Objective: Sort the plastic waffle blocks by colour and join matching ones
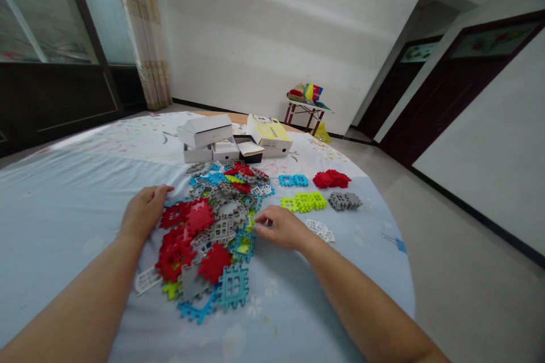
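Observation:
A heap of plastic interlocking building tiles in red, grey, blue, teal, lime and white (221, 229) lies on the cloth between my hands. My left hand (143, 210) rests at the heap's left edge beside a red tile (174, 215), fingers loosely extended and holding nothing visible. At the right edge, my right hand (279, 228) has thumb and fingers brought together at a lime tile (251, 221), which is partly hidden. Sorted groups lie to the right: blue tiles (293, 180), red tiles (332, 178), lime tiles (304, 202), grey tiles (344, 201) and white window pieces (321, 231).
Behind the heap stand white boxes (206, 130), a small black box (250, 150) and a yellow-and-white box (270, 135). A light blue cloth (85, 193) covers the round table. Near the wall is a small table (309, 106) with colourful items.

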The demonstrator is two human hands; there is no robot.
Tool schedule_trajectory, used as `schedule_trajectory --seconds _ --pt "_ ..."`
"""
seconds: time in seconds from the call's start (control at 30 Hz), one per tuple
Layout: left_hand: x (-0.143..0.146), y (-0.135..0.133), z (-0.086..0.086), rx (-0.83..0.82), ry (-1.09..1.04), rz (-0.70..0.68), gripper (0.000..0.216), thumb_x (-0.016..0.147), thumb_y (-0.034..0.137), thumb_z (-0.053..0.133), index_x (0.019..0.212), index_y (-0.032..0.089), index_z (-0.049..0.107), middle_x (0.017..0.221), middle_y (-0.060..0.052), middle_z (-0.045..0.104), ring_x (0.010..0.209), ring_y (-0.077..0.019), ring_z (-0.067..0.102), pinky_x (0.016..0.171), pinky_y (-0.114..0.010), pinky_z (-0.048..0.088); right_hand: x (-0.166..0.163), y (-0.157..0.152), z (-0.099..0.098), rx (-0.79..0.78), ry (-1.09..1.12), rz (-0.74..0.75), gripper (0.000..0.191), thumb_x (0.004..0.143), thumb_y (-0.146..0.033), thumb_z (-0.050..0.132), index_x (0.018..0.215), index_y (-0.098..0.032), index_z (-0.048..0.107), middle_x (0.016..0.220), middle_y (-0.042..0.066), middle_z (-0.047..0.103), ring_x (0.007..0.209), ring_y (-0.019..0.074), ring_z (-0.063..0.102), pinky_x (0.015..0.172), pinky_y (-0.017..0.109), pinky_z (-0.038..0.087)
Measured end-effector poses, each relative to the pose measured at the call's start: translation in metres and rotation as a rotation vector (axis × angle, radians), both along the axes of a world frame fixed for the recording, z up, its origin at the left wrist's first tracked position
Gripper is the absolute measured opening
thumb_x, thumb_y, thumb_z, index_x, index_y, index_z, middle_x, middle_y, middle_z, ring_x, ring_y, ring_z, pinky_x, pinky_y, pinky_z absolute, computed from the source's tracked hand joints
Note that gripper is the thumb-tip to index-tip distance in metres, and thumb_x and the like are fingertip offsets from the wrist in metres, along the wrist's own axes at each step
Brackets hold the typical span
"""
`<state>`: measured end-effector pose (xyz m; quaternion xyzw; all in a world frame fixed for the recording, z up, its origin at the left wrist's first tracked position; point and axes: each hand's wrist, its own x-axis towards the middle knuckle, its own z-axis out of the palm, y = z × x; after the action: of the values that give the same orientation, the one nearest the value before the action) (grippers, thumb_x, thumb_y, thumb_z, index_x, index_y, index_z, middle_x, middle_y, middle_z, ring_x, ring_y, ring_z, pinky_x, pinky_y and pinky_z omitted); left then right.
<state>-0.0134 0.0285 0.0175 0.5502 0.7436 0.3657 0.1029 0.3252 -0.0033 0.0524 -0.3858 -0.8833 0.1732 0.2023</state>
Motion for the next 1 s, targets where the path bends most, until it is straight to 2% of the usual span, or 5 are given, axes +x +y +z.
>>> schedule_trajectory --seconds 0.27,0.5,0.67,0.83,1.0 --pt "0.000 -0.003 0.003 -0.020 0.015 0.008 0.049 0.080 0.042 0.029 0.100 0.015 0.064 0.108 -0.010 0.062 0.104 -0.0232 0.053 0.091 -0.036 0.040 -0.010 -0.013 -0.009 -0.109 0.009 -0.048 0.012 0.072 -0.026 0.058 0.080 -0.018 0.063 0.075 0.000 0.060 0.067 0.0105 0.052 0.062 0.020 0.038" --pt "0.000 -0.003 0.002 -0.019 0.015 0.014 0.047 0.080 0.041 0.030 0.099 0.016 0.065 0.104 -0.010 0.064 0.101 -0.0232 0.055 0.089 -0.036 0.041 0.009 -0.008 -0.007 -0.308 0.167 -0.082 0.009 0.073 -0.022 0.054 0.077 -0.016 0.060 0.064 -0.003 0.057 0.058 0.0077 0.048 0.053 0.018 0.036" --pt "0.001 -0.004 0.003 -0.023 0.013 0.021 0.048 0.080 0.042 0.029 0.099 0.015 0.065 0.104 -0.010 0.064 0.101 -0.0235 0.055 0.089 -0.037 0.041 0.022 -0.004 0.000 -0.240 0.195 -0.133 0.013 0.074 -0.025 0.056 0.082 -0.016 0.062 0.071 -0.002 0.060 0.062 0.0082 0.050 0.058 0.019 0.038" --pt "0.002 -0.003 0.002 -0.023 0.010 0.014 0.048 0.080 0.042 0.030 0.099 0.015 0.065 0.106 -0.010 0.063 0.103 -0.0231 0.054 0.090 -0.036 0.040 0.010 -0.012 -0.008 -0.239 0.122 -0.061 0.026 0.070 -0.035 0.062 0.090 -0.018 0.062 0.078 0.000 0.062 0.065 0.0098 0.053 0.060 0.021 0.040" --pt "0.001 -0.004 0.002 -0.033 0.024 0.025 0.048 0.080 0.042 0.030 0.099 0.016 0.065 0.107 -0.009 0.063 0.104 -0.0231 0.054 0.091 -0.036 0.040 -0.006 -0.019 -0.016 -0.191 0.072 0.010 0.029 0.068 -0.024 0.061 0.096 -0.017 0.062 0.085 0.001 0.061 0.067 0.0102 0.053 0.063 0.020 0.041"
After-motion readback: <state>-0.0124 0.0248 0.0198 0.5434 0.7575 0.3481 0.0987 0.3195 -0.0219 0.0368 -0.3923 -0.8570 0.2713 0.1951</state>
